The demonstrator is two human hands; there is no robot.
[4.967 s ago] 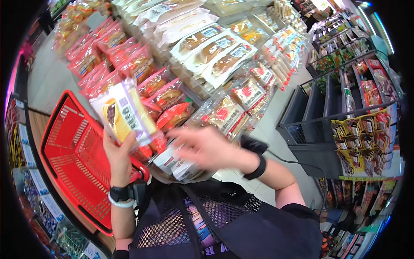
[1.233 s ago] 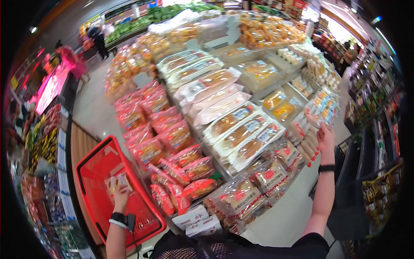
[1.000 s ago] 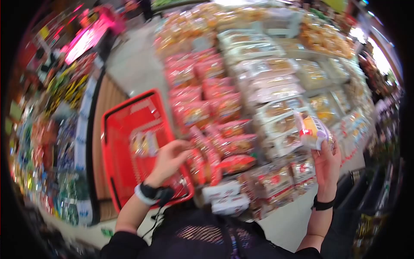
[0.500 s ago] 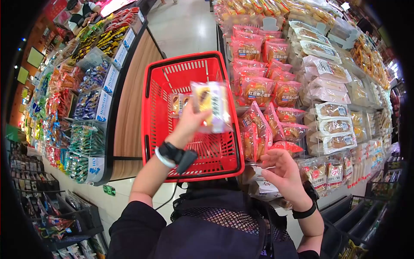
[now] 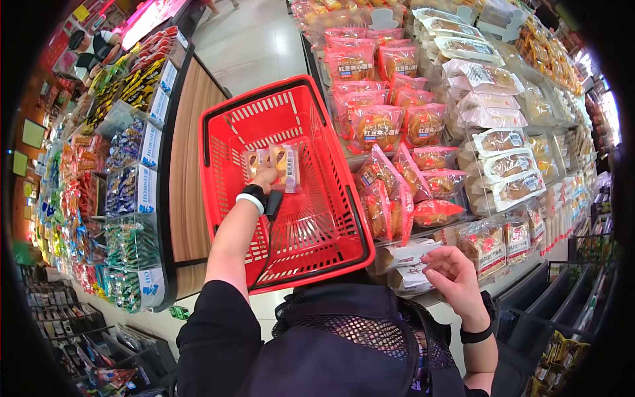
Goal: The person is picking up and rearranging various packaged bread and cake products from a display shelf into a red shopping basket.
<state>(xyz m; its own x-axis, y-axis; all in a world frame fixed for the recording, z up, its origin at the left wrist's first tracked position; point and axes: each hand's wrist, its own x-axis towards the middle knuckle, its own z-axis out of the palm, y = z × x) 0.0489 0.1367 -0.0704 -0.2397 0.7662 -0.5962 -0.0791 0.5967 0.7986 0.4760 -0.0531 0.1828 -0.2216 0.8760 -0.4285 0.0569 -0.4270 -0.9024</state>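
Note:
My left hand (image 5: 264, 178) reaches down into a red plastic shopping basket (image 5: 331, 233) and grips a clear packet of yellow bread (image 5: 288, 167) near the basket's floor. A second similar packet (image 5: 254, 161) lies right beside it in the basket. My right hand (image 5: 452, 272) hovers with loosely spread fingers and holds nothing. It is just right of some white packets (image 5: 409, 263) at the front edge of the bread display.
A sloping display of red bread bags (image 5: 376, 126) and clear-wrapped loaves (image 5: 504, 141) runs along the right of the basket. A wooden-topped snack shelf (image 5: 186, 178) with colourful packets (image 5: 131, 188) stands to the left. Dark wire racks (image 5: 552, 311) are at lower right.
My right hand took a bread packet from the far display and passed it to my left hand. The left hand then lowered it into the basket beside the first packet. The right hand is now empty.

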